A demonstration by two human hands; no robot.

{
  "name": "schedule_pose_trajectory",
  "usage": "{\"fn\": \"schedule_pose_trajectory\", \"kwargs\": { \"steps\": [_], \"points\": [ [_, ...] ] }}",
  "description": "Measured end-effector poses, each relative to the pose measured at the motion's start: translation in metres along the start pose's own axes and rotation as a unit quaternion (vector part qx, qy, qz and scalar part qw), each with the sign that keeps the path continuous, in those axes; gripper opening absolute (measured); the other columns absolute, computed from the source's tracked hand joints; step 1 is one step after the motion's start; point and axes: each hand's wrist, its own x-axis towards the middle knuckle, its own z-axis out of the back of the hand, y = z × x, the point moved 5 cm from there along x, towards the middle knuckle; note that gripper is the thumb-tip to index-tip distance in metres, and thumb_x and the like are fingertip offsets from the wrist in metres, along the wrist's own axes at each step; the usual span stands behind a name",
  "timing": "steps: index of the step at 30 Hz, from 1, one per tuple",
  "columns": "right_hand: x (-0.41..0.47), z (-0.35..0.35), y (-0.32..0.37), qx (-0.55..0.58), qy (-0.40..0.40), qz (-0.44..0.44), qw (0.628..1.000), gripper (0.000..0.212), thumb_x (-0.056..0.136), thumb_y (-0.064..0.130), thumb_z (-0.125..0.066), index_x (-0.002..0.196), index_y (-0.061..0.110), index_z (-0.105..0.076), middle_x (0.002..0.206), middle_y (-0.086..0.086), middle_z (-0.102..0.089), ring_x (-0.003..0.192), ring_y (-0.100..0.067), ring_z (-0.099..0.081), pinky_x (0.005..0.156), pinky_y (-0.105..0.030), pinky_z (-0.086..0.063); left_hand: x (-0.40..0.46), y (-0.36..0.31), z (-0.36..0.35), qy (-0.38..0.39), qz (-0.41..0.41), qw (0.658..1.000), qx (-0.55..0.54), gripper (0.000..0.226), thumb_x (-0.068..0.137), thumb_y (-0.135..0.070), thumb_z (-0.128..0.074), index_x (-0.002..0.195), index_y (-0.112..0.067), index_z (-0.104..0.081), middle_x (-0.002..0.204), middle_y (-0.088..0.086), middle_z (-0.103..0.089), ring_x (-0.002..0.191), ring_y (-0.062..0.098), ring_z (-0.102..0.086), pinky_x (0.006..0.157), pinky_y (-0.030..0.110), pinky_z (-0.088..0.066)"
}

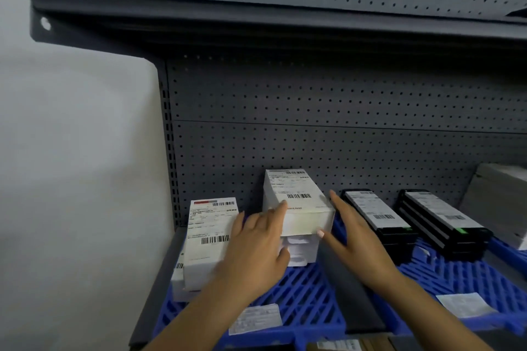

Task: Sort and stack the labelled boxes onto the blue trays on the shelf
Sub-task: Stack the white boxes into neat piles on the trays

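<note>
A stack of white labelled boxes stands at the back of the left blue tray. My left hand lies flat against the stack's left side, fingers straight, index on the top label. My right hand presses its straight fingers against the stack's right side, thumb at the front corner. A second white labelled box stack stands to the left on the same tray. On the right blue tray sit two stacks of black labelled boxes.
The grey pegboard back panel rises behind the trays, with an upper shelf overhead. A grey carton sits at far right. Paper labels lie on the tray fronts. A white wall is at left.
</note>
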Motion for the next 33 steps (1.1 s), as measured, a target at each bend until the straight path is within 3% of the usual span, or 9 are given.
{"fn": "schedule_pose_trajectory", "kwargs": {
  "steps": [3,8,12,16,21,23,26,29,33],
  "points": [
    [-0.001,0.009,0.022,-0.045,-0.042,0.077,0.995,0.064,0.092,0.042,-0.052,0.146,0.037,-0.017,0.151,0.017,-0.020,0.137,0.012,-0.008,0.107,-0.003,-0.008,-0.011,0.021,0.003,-0.046,0.042,0.998,0.027,0.072,0.090,-0.049,-0.047,0.150,-0.020,-0.017,0.146,-0.004,-0.039,0.135,0.016,-0.033,0.116,0.045,-0.012],
    [0.000,-0.006,0.064,-0.039,-0.022,0.165,0.985,0.057,0.095,0.043,-0.043,0.146,0.025,-0.029,0.153,0.007,-0.027,0.143,-0.004,-0.016,0.115,-0.017,-0.013,-0.027,0.057,0.002,-0.016,0.158,0.982,0.104,0.077,0.073,-0.071,-0.039,0.119,-0.013,-0.061,0.119,0.009,-0.064,0.110,0.032,-0.058,0.095,0.056,-0.040],
    [0.000,-0.027,0.087,-0.018,0.026,0.179,0.983,0.057,0.094,0.046,-0.041,0.146,0.031,-0.024,0.153,0.008,-0.025,0.143,-0.001,-0.011,0.115,-0.014,-0.009,-0.044,0.068,0.009,0.014,0.209,0.970,0.124,0.080,0.076,-0.074,-0.025,0.135,-0.024,-0.045,0.145,0.005,-0.042,0.134,0.030,-0.034,0.105,0.057,-0.024],
    [-0.002,-0.046,0.103,-0.022,0.048,0.193,0.980,0.055,0.095,0.043,-0.044,0.146,0.025,-0.032,0.151,0.014,-0.023,0.143,0.001,-0.009,0.113,-0.013,-0.007,-0.062,0.087,0.023,-0.015,0.189,0.976,0.110,0.074,0.072,-0.070,-0.029,0.116,-0.022,-0.064,0.124,0.008,-0.061,0.114,0.032,-0.054,0.087,0.052,-0.044],
    [-0.006,-0.079,0.109,-0.017,0.089,0.180,0.979,0.056,0.096,0.042,-0.046,0.147,0.029,-0.027,0.147,0.020,-0.017,0.140,0.006,-0.002,0.110,-0.010,-0.004,-0.084,0.120,0.037,0.006,0.203,0.975,0.092,0.081,0.072,-0.075,-0.018,0.140,-0.034,-0.038,0.149,-0.004,-0.034,0.135,0.020,-0.029,0.103,0.041,-0.034],
    [-0.005,-0.091,0.109,-0.003,0.105,0.160,0.981,0.058,0.095,0.038,-0.050,0.147,0.032,-0.023,0.147,0.021,-0.015,0.139,0.008,0.000,0.113,-0.013,-0.006,-0.093,0.134,0.041,0.005,0.202,0.976,0.085,0.077,0.076,-0.073,-0.023,0.140,-0.034,-0.040,0.148,-0.003,-0.037,0.135,0.021,-0.031,0.104,0.043,-0.035],
    [-0.003,-0.104,0.107,0.004,0.120,0.117,0.986,0.060,0.095,0.038,-0.050,0.147,0.034,-0.020,0.152,0.016,-0.012,0.141,0.002,-0.002,0.113,-0.015,-0.007,-0.102,0.156,0.047,-0.049,0.179,0.979,0.086,0.053,0.084,-0.053,-0.043,0.124,-0.023,-0.061,0.131,0.009,-0.056,0.120,0.031,-0.050,0.091,0.050,-0.046],
    [-0.001,-0.111,0.104,0.014,0.115,0.082,0.990,0.066,0.092,0.046,-0.052,0.148,0.034,-0.020,0.154,0.015,-0.009,0.143,-0.001,-0.002,0.112,-0.016,-0.007,-0.105,0.175,0.048,-0.089,0.173,0.978,0.076,0.036,0.081,-0.019,-0.069,0.117,-0.017,-0.066,0.124,0.013,-0.061,0.111,0.035,-0.056,0.086,0.051,-0.048],
    [-0.004,-0.118,0.110,0.015,0.109,0.091,0.990,0.071,0.085,0.065,-0.046,0.146,0.036,-0.025,0.154,0.017,-0.014,0.142,0.002,-0.004,0.116,-0.023,-0.013,-0.097,0.175,0.043,-0.104,0.134,0.984,0.057,0.034,0.088,-0.017,-0.062,0.122,-0.019,-0.064,0.123,0.009,-0.063,0.113,0.033,-0.055,0.084,0.045,-0.051]
  ]
}}
